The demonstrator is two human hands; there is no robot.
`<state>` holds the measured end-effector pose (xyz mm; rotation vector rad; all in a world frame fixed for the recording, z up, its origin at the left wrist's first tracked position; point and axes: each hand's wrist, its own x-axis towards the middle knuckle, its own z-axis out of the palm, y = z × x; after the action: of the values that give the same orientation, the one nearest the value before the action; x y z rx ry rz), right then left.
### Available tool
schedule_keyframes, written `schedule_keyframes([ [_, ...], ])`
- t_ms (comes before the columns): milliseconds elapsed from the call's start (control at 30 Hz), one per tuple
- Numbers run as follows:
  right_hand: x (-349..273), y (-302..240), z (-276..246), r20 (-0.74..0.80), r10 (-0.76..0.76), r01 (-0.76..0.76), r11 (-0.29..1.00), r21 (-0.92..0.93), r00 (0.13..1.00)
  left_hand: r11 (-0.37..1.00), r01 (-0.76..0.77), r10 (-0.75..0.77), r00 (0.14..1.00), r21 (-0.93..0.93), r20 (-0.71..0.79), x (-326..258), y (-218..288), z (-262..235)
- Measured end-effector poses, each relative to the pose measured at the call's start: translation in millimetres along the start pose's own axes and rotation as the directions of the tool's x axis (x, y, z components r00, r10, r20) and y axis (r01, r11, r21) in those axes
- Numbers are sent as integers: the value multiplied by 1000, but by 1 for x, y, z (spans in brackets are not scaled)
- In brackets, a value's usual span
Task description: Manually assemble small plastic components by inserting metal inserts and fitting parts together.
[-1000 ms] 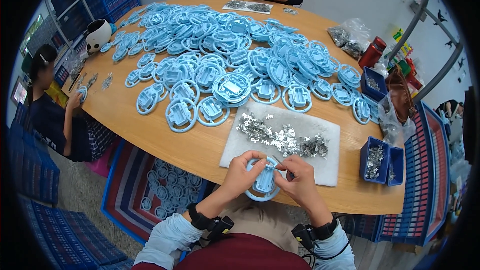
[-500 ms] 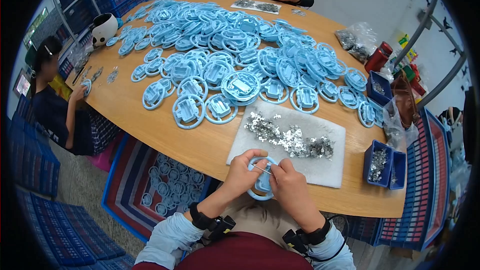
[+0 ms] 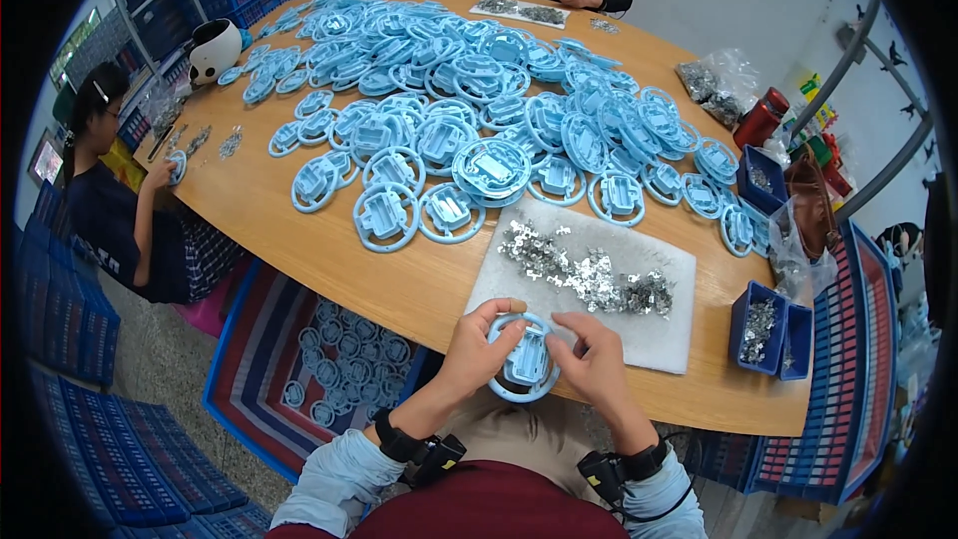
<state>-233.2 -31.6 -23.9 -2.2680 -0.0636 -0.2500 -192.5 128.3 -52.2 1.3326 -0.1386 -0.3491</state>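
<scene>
A blue plastic ring [image 3: 523, 359] is held over the near table edge, just below a white foam pad [image 3: 639, 329]. It is gripped by the left hand [image 3: 477, 349], fingers curled round the rim, and pinched by the right hand [image 3: 595, 364]. Small metal clips [image 3: 589, 274] are heaped on the pad; a pile of blue rings [image 3: 479, 110] is spread beyond.

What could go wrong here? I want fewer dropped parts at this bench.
The blue ring is held by both hands, left hand and right hand, past the table edge, so a slip probably drops it. The loose metal clips on the white pad could scatter if brushed.
</scene>
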Motion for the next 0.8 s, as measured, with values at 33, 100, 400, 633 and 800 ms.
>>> schedule_keyframes([
  [33,4,0,-2,88,188,-201,964,175,978,1000,0,0,1000,-1,-3,0,2,-1],
  [100,9,-5,0,161,237,-271,933,238,958,1000,4,-4,1000,-9,0,-1,7,-3],
  [400,16,-27,17,221,205,-278,882,380,953,864,448,-415,892,-230,178,-28,19,-38],
  [633,23,-44,66,385,39,-205,894,399,922,896,342,-365,930,-282,-34,-54,27,-75],
  [800,87,-53,107,481,-227,63,941,333,847,926,104,-233,914,-363,-333,-82,12,-131],
])
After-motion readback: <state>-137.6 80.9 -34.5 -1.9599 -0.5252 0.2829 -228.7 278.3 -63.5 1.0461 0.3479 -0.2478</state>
